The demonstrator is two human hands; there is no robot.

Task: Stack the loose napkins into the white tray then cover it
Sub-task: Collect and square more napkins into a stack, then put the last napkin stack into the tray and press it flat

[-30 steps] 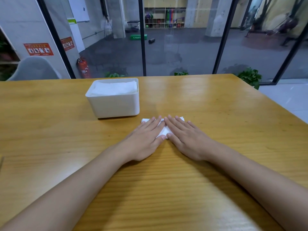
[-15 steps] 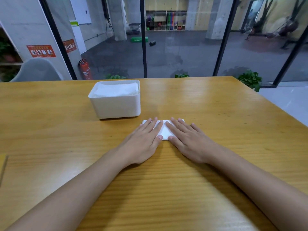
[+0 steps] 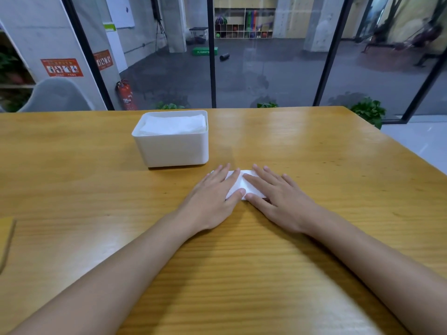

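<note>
White folded napkin (image 3: 238,187) lies flat (under both palms).

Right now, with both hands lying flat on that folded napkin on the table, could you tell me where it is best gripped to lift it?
Probably by the near edge of the napkin, pinched from the person's side. It lies flat and thin on the table, so it gives no height to grasp. The left hand and right hand already have thumbs at that edge, which could slip under while the fingers press on top.
</note>
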